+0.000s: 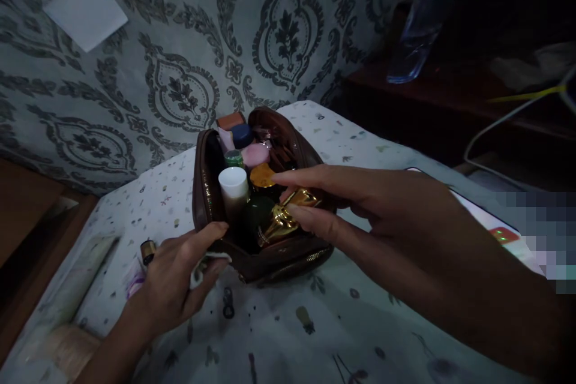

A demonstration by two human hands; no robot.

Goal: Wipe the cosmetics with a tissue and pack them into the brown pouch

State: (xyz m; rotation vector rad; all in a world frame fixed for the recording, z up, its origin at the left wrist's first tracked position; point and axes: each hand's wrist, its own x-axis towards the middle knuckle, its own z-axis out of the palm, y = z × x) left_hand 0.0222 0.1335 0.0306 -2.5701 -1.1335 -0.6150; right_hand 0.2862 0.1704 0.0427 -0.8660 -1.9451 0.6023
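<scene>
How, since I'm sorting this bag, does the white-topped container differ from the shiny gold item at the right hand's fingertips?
The white-topped container stands roughly upright, while the gold item is tilted.
The container has a plain, round white top; the gold item is glossy, with a curved, ridged surface.
The container has no hand on it, whereas the right hand has its fingertips on the gold item.
Both show within the opening of the brown bag.
</scene>
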